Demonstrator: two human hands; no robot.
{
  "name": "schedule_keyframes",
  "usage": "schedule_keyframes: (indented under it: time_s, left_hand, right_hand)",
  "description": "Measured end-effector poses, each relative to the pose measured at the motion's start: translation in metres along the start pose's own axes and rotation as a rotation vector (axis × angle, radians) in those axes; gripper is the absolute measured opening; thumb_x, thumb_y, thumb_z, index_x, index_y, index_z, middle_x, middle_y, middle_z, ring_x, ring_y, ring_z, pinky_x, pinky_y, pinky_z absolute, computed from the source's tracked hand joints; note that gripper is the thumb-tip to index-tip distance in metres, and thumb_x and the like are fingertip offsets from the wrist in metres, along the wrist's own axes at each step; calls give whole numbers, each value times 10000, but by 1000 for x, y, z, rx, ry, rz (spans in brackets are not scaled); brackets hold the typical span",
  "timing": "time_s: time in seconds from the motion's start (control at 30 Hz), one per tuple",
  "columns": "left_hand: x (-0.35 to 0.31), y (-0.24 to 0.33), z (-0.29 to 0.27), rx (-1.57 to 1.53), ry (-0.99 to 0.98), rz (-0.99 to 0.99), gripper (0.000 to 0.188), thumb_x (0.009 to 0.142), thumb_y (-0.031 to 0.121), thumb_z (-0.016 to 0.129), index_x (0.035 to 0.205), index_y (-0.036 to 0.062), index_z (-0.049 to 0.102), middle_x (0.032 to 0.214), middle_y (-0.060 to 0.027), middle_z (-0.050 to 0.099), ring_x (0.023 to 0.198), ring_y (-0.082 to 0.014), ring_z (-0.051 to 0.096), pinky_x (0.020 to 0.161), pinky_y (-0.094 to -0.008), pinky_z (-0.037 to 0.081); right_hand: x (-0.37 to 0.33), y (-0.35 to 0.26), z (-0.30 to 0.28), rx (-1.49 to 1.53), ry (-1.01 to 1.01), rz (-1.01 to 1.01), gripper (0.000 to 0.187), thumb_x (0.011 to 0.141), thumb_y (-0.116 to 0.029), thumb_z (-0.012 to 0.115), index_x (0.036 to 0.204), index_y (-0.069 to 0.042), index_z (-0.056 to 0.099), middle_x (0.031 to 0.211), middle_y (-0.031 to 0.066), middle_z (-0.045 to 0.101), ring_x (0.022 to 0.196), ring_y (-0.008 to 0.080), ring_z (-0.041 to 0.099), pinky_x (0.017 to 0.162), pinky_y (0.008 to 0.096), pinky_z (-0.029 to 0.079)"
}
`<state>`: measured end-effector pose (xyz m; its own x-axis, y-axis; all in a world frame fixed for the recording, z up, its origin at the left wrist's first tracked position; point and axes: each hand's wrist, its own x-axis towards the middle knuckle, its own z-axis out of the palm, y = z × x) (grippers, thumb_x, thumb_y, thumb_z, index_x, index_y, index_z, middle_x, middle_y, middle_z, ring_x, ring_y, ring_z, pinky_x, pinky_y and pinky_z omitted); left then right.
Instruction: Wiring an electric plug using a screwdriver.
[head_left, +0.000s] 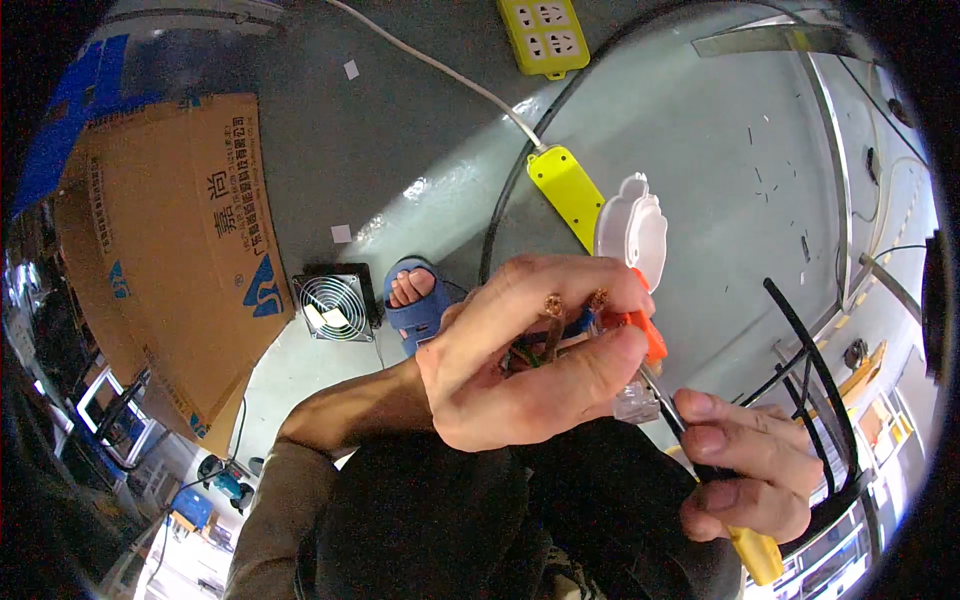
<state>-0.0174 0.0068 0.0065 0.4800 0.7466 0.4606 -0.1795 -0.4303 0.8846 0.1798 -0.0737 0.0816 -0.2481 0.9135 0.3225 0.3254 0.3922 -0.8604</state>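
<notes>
Clasps an orange plastic part [652,340] in the left grip [530,395], right of centre in the head view, seemingly to brace it. Holds a yellow-handled screwdriver [755,556] in the right grip [750,460], near right, with its tip touching or just beside the part. Shows copper wire ends [554,305] within the left grip and, far, a yellow socket block [545,45].

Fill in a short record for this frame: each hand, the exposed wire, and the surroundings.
Left hand: gripping an orange piece; a clear piece shows beside it
Exposed wire: copper ends visible at the left hand
Right hand: holding a yellow-handled tool, metal shaft toward the orange piece; tip contact unclear
Just beyond: white shell, attachment unclear
Floor ahead: yellow-green power strip
Floor left: fan, cardboard
</notes>
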Motion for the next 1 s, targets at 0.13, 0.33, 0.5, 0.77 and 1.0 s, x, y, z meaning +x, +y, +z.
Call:
schedule_keyframes:
  time_s: [0.13, 0.33, 0.5, 0.77, 1.0]
  left_hand:
    - [-4, -1, 1, 13, -24, -76, 417, 733, -57, 699, 1110, 22, 538, 1032, -254, 547, 819, -266, 637, 656, -311, 543]
    - [4, 2, -4, -4, -146, -46, 343, 761, -56, 671, 1077, -1, 549, 1058, -276, 547, 800, -246, 636, 651, -305, 535]
    - [0, -2, 5, 47, -72, -18, 326, 755, -46, 681, 1054, 6, 563, 1032, -254, 566, 808, -218, 628, 663, -303, 535]
    - [-2, -6, 3, 27, -57, 17, 527, 634, -20, 795, 1093, 39, 543, 964, -262, 593, 796, -223, 638, 639, -318, 546]
    - [0, -16, 3, -226, -13, 1, 694, 600, 13, 829, 1160, 38, 420, 969, -342, 571, 735, -277, 665, 623, -338, 546]
  right_hand:
    - [8, 2, -3, 1, -130, 58, 272, 777, -181, 707, 808, -30, 483, 901, 242, 606, 826, 416, 651, 551, 358, 564]
    - [9, -4, -8, -4, -150, 121, 247, 792, -161, 678, 727, -8, 496, 834, 241, 619, 785, 417, 656, 566, 388, 570]
    - [15, -16, -1, -191, -222, 141, 183, 751, -108, 678, 768, -2, 530, 832, 234, 623, 780, 408, 661, 517, 330, 549]
    - [14, -9, 11, -181, -123, 38, 155, 808, -152, 625, 824, -27, 535, 836, 207, 621, 787, 392, 660, 504, 305, 540]
    - [-17, -5, 18, -118, 243, 20, 259, 859, -312, 617, 960, -114, 483, 857, 125, 597, 705, 323, 665, 456, 294, 524]
